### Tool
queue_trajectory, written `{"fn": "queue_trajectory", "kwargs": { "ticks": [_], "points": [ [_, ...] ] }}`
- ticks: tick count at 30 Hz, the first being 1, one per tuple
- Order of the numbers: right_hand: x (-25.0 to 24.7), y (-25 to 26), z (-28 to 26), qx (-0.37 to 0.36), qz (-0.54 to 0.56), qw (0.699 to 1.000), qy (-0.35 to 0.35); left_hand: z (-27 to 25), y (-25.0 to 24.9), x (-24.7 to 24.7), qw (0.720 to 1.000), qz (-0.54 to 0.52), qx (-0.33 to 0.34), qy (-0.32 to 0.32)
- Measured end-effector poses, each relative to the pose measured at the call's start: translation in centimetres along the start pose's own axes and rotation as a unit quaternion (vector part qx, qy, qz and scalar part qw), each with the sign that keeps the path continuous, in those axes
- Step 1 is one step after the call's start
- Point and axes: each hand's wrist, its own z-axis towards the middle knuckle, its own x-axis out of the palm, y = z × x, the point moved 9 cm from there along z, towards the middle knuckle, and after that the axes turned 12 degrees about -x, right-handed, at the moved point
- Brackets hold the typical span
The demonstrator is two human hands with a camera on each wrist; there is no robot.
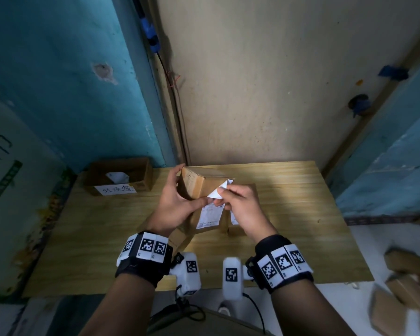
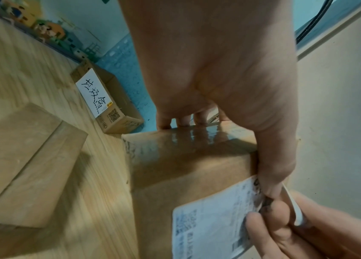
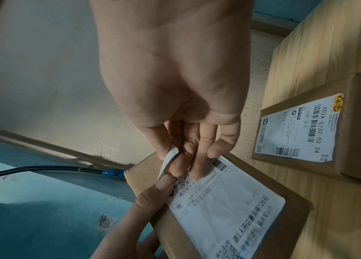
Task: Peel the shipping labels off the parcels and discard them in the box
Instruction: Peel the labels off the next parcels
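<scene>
My left hand [image 1: 180, 200] grips a brown cardboard parcel [image 1: 194, 183] and holds it tilted above the wooden table, fingers on its far edge and thumb [image 2: 272, 175] by the label. The white shipping label [image 1: 209, 217] is partly lifted at its top corner. My right hand [image 1: 222, 194] pinches that lifted corner [image 3: 169, 157] between thumb and fingers. The rest of the label [image 3: 226, 201] still lies flat on the parcel. The open discard box [image 1: 118, 175] stands at the table's far left, with a white label inside it.
A second parcel with a barcode label [image 3: 297, 126] lies on the table [image 1: 301, 190] under my right hand. Another plain parcel [image 2: 20, 157] lies to the left. More cardboard parcels [image 1: 407, 287] are piled on the floor at the right. Walls close the back.
</scene>
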Motion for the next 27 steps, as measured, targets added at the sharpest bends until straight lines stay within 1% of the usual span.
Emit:
{"fn": "queue_trajectory", "kwargs": {
  "ticks": [9, 18, 23, 27],
  "points": [
    [-0.7, -0.1, 0.1, -0.002, 0.011, 1.0, 0.008, 0.3, 0.2, 0.6, 1.0, -0.003, -0.01, -0.006],
    [-1.7, -1.2, 0.6, 0.011, -0.003, 1.0, 0.009, 0.8, 0.5, 1.4, 1.0, 0.012, -0.003, -0.008],
    [-2.3, -0.5, 1.2, 0.015, 0.017, 1.0, -0.014, 1.2, -1.0, 1.6, 0.999, 0.029, 0.022, -0.001],
    [-2.4, 0.4, 1.9, -0.005, 0.02, 0.999, -0.028, 1.4, -1.7, 1.1, 0.999, 0.038, 0.031, -0.009]
  ]
}}
